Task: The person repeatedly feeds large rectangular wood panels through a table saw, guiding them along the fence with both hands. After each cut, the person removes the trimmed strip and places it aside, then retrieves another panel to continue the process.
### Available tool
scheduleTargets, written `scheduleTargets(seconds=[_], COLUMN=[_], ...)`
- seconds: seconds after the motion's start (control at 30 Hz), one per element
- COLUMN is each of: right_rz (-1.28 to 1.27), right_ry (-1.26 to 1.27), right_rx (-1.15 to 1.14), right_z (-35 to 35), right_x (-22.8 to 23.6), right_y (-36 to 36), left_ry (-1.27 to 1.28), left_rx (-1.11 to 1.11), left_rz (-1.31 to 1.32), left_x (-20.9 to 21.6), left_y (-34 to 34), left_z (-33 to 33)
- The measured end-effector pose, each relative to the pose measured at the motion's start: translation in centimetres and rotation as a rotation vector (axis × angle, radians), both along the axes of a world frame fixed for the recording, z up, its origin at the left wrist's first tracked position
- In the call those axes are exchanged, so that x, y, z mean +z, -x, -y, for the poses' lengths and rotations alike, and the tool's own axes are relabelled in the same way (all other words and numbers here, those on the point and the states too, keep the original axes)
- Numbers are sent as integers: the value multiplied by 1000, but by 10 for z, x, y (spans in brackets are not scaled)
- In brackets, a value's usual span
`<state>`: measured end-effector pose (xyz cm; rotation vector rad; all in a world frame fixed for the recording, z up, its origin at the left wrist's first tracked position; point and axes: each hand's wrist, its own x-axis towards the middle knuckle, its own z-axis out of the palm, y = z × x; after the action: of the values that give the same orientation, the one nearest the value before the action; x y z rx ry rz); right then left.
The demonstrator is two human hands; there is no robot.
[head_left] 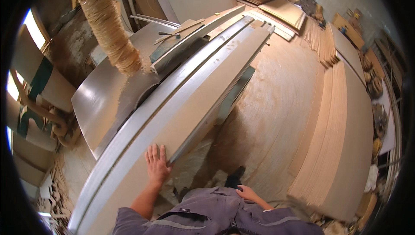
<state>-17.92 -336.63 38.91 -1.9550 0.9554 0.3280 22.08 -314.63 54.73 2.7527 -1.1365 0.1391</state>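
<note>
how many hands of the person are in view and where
2. The left hand lies flat on the long board on the saw table. The right hand hangs by the person's waist, touching nothing visible.

A person in a grey-blue work shirt fills the bottom centre of the frame, its short sleeves ending above bare forearms. Seams, a chest pocket flap and a dark front zip line the fabric, which creases across the chest. A dark shoe shows just above the shirt; both the left hand and right hand are ungloved.
</note>
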Motion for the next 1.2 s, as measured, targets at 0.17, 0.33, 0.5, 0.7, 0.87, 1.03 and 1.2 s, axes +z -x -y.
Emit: scheduleTargets(seconds=[0.17,0.33,0.5,0.7,0.87,1.03,1.2], right_rz=[125,190,191,41,-21,-8,-30], right_ry=[21,117,95,-28,-108,-125,-107], right_rx=[-90,-193,-195,-89,-180,-324,2], right_z=[161,319,424,510,615,740,847], right_x=[99,133,135,136,159,134,146], right_y=[-35,-29,-35,-23,-26,-44,-111], left_ry=[21,3,-12,3,9,51,103], left_rx=[40,65,63,52,57,35,53], left_rz=[52,28,42,34,32,6,17], left_x=[0,9,14,19,14,19,18], left_y=[-22,-38,-55,-69,-85,-98,-116], left_z=[110,230,338,476,586,700,797])
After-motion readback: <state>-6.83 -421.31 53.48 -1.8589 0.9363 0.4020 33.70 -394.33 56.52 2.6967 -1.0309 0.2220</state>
